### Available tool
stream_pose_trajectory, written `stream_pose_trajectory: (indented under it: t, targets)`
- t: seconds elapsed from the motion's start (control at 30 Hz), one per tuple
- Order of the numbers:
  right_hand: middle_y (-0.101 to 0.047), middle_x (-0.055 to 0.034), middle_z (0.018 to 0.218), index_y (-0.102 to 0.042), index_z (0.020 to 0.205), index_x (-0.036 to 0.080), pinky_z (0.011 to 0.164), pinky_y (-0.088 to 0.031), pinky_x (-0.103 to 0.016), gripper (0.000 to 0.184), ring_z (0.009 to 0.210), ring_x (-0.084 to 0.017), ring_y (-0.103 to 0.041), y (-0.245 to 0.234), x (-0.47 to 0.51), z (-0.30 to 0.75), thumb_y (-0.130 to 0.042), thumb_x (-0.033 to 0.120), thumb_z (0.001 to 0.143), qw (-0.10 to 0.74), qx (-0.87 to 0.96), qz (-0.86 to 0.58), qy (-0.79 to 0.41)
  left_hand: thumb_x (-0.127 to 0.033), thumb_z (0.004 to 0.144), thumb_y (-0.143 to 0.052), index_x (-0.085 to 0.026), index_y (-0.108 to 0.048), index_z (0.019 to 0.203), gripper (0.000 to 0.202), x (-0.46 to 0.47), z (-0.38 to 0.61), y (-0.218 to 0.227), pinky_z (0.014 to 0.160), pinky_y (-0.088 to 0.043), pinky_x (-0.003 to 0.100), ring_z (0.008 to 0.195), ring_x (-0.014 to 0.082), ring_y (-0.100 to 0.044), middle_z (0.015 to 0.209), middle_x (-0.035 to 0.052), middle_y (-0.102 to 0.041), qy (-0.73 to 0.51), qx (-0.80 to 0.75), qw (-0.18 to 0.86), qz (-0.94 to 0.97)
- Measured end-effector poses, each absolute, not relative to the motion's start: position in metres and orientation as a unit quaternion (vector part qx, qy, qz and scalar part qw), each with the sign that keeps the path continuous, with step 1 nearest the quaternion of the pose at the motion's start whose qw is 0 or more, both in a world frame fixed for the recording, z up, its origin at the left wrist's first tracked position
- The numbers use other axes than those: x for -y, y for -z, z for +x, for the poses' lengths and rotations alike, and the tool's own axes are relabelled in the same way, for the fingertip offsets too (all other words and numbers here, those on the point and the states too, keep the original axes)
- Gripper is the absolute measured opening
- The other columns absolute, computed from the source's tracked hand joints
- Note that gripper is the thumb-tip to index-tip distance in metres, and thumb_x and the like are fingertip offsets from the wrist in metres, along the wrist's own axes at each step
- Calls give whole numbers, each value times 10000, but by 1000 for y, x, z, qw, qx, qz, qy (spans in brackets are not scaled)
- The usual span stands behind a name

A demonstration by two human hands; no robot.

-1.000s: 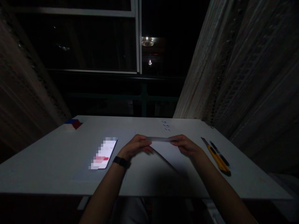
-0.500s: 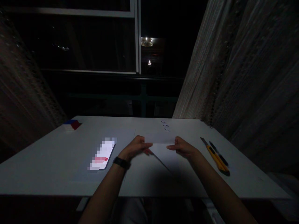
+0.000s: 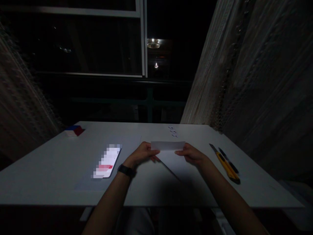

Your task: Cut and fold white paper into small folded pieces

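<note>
A small white strip of paper (image 3: 167, 145) is held just above the white table (image 3: 49, 169), near its middle. My left hand (image 3: 141, 154), with a dark watch at the wrist, pinches the strip's left end. My right hand (image 3: 192, 154) pinches its right end. The strip's flat face is turned toward me. Under the hands lies a larger white sheet (image 3: 176, 164) on the table.
A lit phone (image 3: 107, 160) lies left of my hands. A red-and-blue block (image 3: 74, 130) sits at the far left corner. A yellow utility knife (image 3: 226, 164) and a dark pen (image 3: 228, 160) lie at the right. Small paper scraps (image 3: 173, 131) lie beyond the hands. Curtains hang on both sides.
The paper strip has turned from nearly edge-on to face me, so more of its surface shows. Both hands stayed in place, shifting slightly closer.
</note>
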State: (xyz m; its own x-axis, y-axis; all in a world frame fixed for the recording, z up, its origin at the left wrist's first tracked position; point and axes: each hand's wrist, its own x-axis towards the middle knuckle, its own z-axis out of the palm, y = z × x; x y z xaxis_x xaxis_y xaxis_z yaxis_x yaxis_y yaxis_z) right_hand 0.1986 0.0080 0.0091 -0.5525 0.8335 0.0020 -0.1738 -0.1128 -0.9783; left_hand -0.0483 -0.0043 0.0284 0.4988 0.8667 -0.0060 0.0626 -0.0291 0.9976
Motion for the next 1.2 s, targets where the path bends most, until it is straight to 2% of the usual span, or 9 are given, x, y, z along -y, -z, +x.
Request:
stream_pose_trajectory:
  t: [0.1,0.27,0.33,0.47,0.57,0.67,0.9,1.1,1.2]
  targets:
    - [-698,-70,853,-672,946,137,785,-448,-332,396,791,-197,-632,-9,-9,200,-737,181,558,371,542,-311,-687,-326,654,-707,-53,-642,761,300,3,-49,-27,544,-467,245,602,183,-649,685,145,-681,-341,-354,621,610]
    - [-702,-57,744,-711,805,143,682,-476,-301,252,657,-170,-635,-10,-11,204,-711,167,554,364,519,-362,-683,-191,648,-689,-41,-643,937,329,1,-55,-24,566,-481,267,596,186,-647,671,132,-681,-375,-322,670,553]
    - [-697,-53,706,-715,775,145,652,-483,-300,226,618,-168,-631,-12,-10,203,-702,166,550,372,514,-370,-679,-147,651,-672,-43,-649,925,294,0,-57,-24,578,-490,260,616,181,-647,689,124,-680,-400,-325,678,524]
    - [-702,-79,794,-718,778,147,716,-491,-342,234,718,-212,-648,-13,-9,193,-682,153,548,422,510,-370,-652,-132,708,-638,-100,-610,1037,332,1,-56,-29,652,-512,257,740,174,-653,889,126,-675,-451,-324,692,461]
    - [-700,-59,898,-722,807,197,832,-459,-394,247,883,-253,-625,-8,-8,178,-627,145,586,538,511,-403,-536,-218,736,-643,-124,-578,1079,362,2,-48,-30,744,-516,318,869,209,-638,1028,155,-636,-482,-309,707,414]
    - [-684,-15,976,-703,910,248,917,-416,-419,367,992,-252,-583,3,-2,161,-523,103,624,604,553,-430,-380,-299,695,-687,-91,-612,990,368,1,-39,-25,762,-510,326,879,217,-632,978,158,-648,-479,-316,706,415]
    - [-596,33,1159,-616,1103,281,1032,-333,-369,615,1098,-207,-531,20,18,137,-398,7,598,520,713,-403,-243,-329,564,-771,-115,-597,638,286,-5,-28,-10,520,-459,199,523,94,-573,597,13,-619,-538,-386,638,393]
    - [-519,23,1260,-550,1181,302,1039,-316,-386,543,1178,-213,-462,11,20,139,-495,73,691,460,769,-351,-274,-329,554,-772,-86,-634,716,323,-7,-31,-9,570,-470,257,567,144,-600,660,64,-658,-583,-385,597,394]
    - [-437,-40,1340,-429,1290,267,1033,-302,-412,639,1219,-246,-408,1,20,145,-629,185,689,454,759,-315,-344,-348,577,-753,-86,-639,724,321,-7,-35,-14,559,-458,251,560,140,-589,664,62,-658,-601,-400,557,410]
